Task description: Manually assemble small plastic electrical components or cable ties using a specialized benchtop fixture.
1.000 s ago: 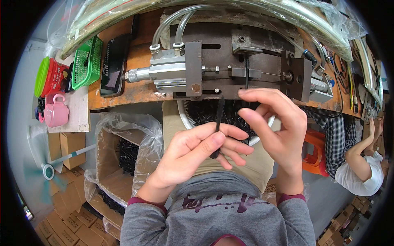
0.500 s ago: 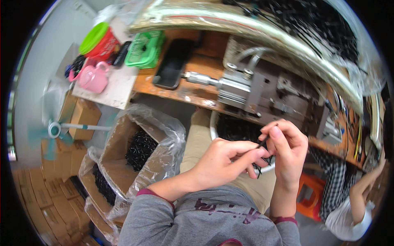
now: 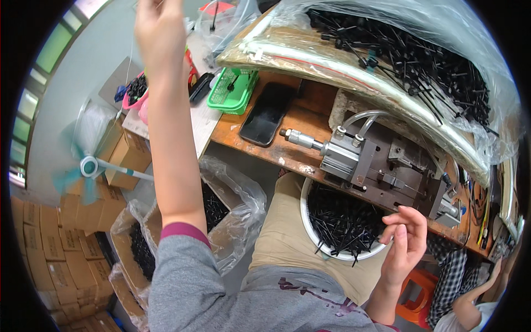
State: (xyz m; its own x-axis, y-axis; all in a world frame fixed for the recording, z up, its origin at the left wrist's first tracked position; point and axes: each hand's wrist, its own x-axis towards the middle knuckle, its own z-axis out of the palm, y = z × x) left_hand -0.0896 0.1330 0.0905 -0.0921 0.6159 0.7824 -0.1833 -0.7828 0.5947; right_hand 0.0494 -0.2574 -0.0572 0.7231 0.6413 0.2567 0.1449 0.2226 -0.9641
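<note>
A: How will the black plastic pins (image 3: 343,224) handle?

B: Likely light, thin, stiff and smooth; best pinched mid-shaft between the fingertips.

A: Location?

B: Heaped in the white basin (image 3: 307,228) on the person's lap, below the worktop (image 3: 301,160). The right hand (image 3: 406,243) hovers just beside them, fingers loosely curled, holding nothing visible. The left hand (image 3: 160,25) is raised well apart; its grip cannot be told.

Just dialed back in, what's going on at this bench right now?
A person sits at a wooden workbench with a white bowl of small black plastic parts on their lap. The left hand is raised high toward the upper left; whether it holds anything cannot be seen. The right hand hovers, fingers curled, at the bowl's edge below a metal press.
</note>
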